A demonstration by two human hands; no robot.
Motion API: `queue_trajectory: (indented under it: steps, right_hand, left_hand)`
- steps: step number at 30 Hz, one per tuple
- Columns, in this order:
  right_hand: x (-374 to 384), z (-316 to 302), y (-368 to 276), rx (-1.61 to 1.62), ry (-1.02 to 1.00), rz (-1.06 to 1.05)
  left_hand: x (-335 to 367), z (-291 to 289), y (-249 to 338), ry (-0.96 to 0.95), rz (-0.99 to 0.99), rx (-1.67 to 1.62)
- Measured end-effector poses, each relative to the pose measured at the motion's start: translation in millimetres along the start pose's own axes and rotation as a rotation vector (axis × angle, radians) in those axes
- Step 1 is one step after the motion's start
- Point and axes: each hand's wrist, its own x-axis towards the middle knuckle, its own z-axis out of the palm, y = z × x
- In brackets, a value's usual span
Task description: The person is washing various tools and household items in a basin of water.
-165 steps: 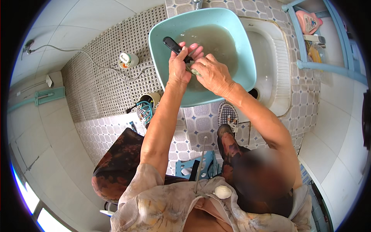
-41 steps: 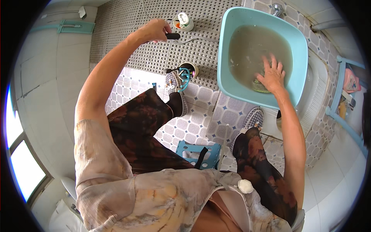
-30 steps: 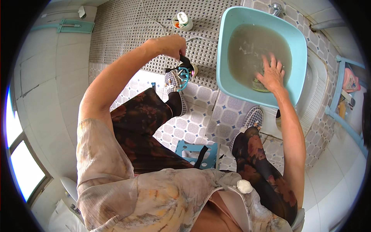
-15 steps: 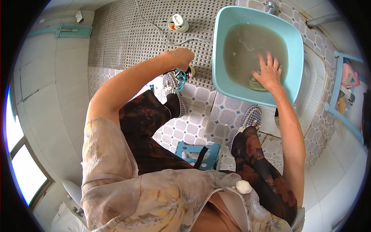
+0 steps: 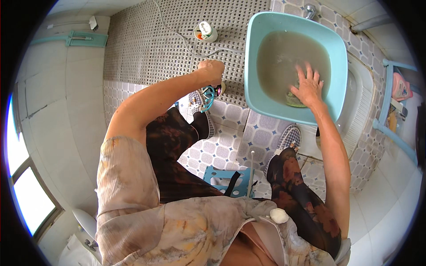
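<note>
A square light-blue basin point(image 5: 253, 66) holds murky grey water point(image 5: 277, 57). My right hand point(image 5: 309, 86) is open, palm down with its fingers spread, the fingertips at or just under the water near the basin's right side. Beside its thumb, partly under the palm, lies a soft greenish thing point(image 5: 294, 100), perhaps a cloth; its shape is mostly hidden. My left hand point(image 5: 211, 72) is closed in a fist over the perforated mat, left of the basin. Anything inside that fist is hidden. Just below it show blue looped handles point(image 5: 208, 98) and a small pale round container point(image 5: 222, 88).
A grey perforated mat point(image 5: 133, 53) covers the far left floor; a thin hose point(image 5: 182, 37) crosses it. A white cup point(image 5: 205, 33) with small items stands there. A blue step stool point(image 5: 217, 175) is between my legs. A squat toilet point(image 5: 361, 97) lies under the basin's right side.
My left hand has shifted slightly toward the basin and downward in the picture. My right hand stays over the water with fingers spread. A thin pale strand now shows beside the stool.
</note>
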Motion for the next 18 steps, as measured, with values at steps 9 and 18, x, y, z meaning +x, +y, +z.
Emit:
queue_trajectory:
  steps: [9,18]
  right_hand:
    - [0.5,9.1,3.0,0.109,0.127,0.031]
    - [16.0,-29.1,20.0,0.5,-0.066,0.289]
  left_hand:
    - [-0.6,14.7,-2.6,-0.066,0.16,0.146]
    - [-48.2,-79.6,11.2,0.253,0.191,-0.016]
